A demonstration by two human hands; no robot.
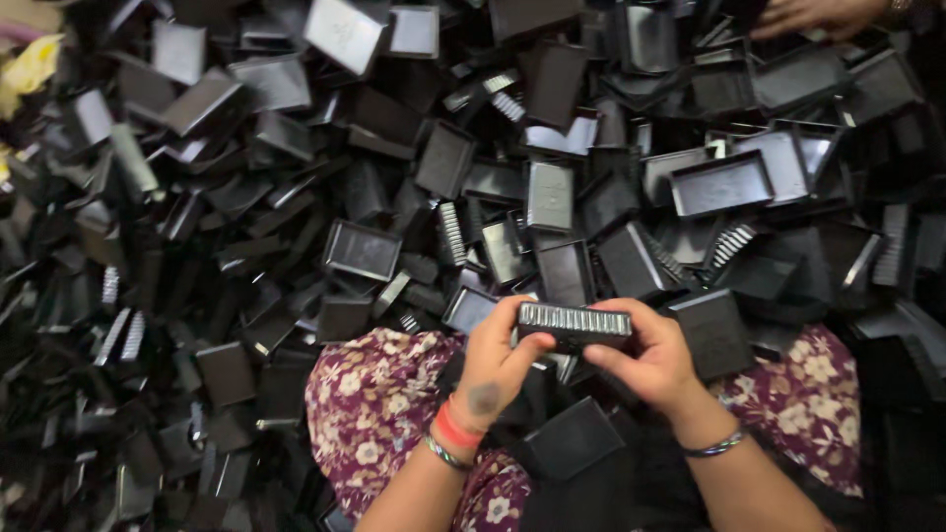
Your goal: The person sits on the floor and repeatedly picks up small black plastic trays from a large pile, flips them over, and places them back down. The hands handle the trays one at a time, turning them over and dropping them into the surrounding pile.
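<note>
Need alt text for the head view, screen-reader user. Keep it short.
Two bare hands, left hand and right hand, hold a small black rectangular plastic part with a ribbed silver edge between them, over a lap in floral maroon fabric. A deep heap of similar black plastic trays and lids surrounds it; another person's hand reaches in at top right.

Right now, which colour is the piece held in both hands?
Black block with a silvery ribbed edge, head view.
</note>
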